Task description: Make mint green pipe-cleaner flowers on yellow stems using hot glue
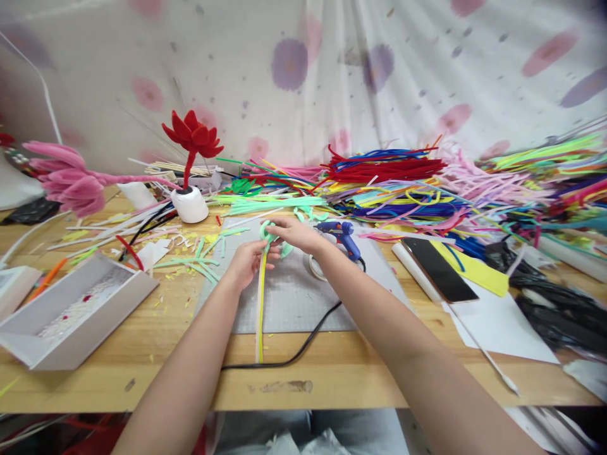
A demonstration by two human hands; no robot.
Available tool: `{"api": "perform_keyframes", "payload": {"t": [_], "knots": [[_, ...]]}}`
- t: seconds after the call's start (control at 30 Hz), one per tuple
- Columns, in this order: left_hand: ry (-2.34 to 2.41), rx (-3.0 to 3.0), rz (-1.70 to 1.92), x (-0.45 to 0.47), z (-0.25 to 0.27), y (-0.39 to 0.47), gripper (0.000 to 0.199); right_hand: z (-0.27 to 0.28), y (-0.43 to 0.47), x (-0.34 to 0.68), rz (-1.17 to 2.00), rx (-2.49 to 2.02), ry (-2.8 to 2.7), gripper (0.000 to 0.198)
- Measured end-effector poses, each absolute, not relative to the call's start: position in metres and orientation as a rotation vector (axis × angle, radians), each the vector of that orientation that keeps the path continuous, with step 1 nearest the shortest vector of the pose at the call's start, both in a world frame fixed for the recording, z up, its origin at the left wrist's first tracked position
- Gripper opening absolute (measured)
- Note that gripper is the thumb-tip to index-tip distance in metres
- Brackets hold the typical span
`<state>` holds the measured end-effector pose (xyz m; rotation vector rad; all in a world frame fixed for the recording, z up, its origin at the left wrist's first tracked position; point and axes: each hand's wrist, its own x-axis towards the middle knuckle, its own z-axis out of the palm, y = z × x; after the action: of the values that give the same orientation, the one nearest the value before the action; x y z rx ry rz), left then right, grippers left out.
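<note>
Over the grey cutting mat [303, 309], both hands meet at a looped piece of mint-green pipe cleaners [266, 231]. My left hand [247, 260] pinches it from below, with some of its fingers stretched out. From this hand yellow and cream pipe cleaners [260, 309] hang down towards the table's front. My right hand [294, 232] closes on the top of the green loop, and its fingertips are partly hidden. Just right of that hand, a blue glue gun [342, 235] lies on the mat beside a roll of tape [315, 268], partly covered by my forearm.
Piles of coloured pipe cleaners [389, 169] line the back. On the left stand a grey box [80, 316] and a red flower [192, 136] in a white pot [190, 205]. A phone [439, 268] lies right. The glue gun's black cord [303, 347] crosses the front.
</note>
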<state>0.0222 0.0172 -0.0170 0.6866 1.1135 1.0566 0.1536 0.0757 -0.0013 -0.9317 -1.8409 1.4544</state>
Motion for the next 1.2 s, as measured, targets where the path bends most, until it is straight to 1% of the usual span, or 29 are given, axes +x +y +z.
{"api": "perform_keyframes", "payload": {"t": [0.23, 0.43, 0.63, 0.9, 1.2], "knots": [[1.113, 0.767, 1.114, 0.019, -0.019, 0.017, 0.007, 0.0, 0.077, 0.157, 1.257, -0.933, -2.051, 0.024], [1.174, 0.737, 1.169, 0.023, -0.017, 0.015, 0.004, -0.001, 0.075, 0.153, 1.106, -1.014, -2.093, 0.037], [1.207, 0.705, 1.237, 0.025, -0.019, 0.016, 0.007, 0.0, 0.072, 0.142, 1.149, -1.132, -1.988, 0.043], [1.176, 0.652, 1.237, 0.024, -0.02, 0.017, 0.004, 0.002, 0.068, 0.141, 1.286, -1.11, -1.866, 0.041], [1.2, 0.624, 1.246, 0.026, -0.022, 0.018, 0.003, -0.015, 0.078, 0.143, 1.267, -1.065, -1.895, 0.033]]}}
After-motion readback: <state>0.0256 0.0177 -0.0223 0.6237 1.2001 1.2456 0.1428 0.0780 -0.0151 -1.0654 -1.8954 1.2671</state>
